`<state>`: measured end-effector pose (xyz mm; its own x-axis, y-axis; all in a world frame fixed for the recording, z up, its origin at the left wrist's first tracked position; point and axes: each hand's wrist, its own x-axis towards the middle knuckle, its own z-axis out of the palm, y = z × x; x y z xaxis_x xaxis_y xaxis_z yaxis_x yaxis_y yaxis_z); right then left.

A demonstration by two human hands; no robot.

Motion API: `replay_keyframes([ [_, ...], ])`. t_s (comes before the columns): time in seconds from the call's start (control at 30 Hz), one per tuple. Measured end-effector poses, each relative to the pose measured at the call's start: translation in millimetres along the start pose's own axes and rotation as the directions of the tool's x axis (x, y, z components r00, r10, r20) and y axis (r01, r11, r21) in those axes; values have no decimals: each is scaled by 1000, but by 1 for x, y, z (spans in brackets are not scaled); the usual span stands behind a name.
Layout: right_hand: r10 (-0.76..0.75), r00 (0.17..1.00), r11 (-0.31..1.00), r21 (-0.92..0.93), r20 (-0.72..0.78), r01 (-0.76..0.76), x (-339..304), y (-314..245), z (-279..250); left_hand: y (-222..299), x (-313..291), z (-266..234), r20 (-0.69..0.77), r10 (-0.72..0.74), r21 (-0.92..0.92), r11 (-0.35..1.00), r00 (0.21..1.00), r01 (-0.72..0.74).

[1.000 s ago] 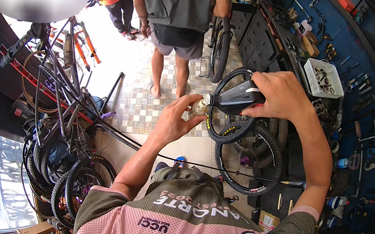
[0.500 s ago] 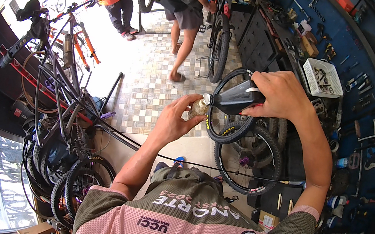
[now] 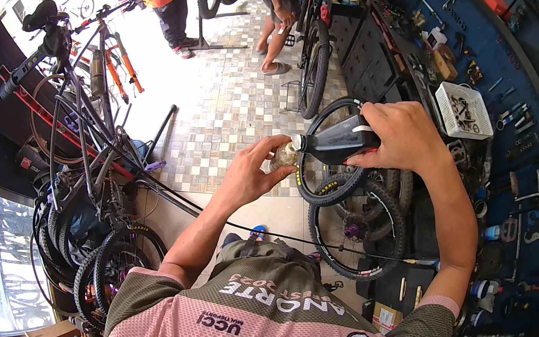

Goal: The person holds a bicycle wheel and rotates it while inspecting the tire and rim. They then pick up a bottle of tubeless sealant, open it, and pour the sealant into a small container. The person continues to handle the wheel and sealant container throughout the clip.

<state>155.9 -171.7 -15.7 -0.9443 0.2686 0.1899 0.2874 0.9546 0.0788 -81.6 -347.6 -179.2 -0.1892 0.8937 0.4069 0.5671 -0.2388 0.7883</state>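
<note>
A small clear bottle (image 3: 281,157) is gripped between the thumb and fingers of my left hand (image 3: 254,170). My right hand (image 3: 399,137) holds a larger black bottle (image 3: 340,143), tipped so that its neck points left. The two mouths meet at the top of the small bottle, where a pale rim shows. Whether liquid is running between them is too small to tell. Some of the small bottle's side is covered by my left fingers.
Bicycle wheels (image 3: 355,232) stand beyond and below my right hand. Bikes (image 3: 93,123) crowd the left side. A white basket of parts (image 3: 465,112) rests on the right-hand bench, by a tool wall (image 3: 537,178). A thin black cable (image 3: 254,229) crosses before me. Two people stand farther off.
Both my hands and the two bottles stay almost exactly where they were. In the background, the person in dark shorts has stepped farther away and bent an arm downward.
</note>
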Motion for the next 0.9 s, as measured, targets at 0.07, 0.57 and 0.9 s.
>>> replay_keyframes([
  [0.07,-2,1000,1000,0,-2,2,0,0,0,0,0,0,-1,-1,-2,1000,1000,1],
  [0.57,-8,1000,1000,-9,3,8,0,-1,0,-2,0,2,-26,20,6,1000,999,-20],
  [0.9,4,1000,1000,-11,17,-4,1,-1,0,-2,0,1,-22,23,5,1000,999,-23],
])
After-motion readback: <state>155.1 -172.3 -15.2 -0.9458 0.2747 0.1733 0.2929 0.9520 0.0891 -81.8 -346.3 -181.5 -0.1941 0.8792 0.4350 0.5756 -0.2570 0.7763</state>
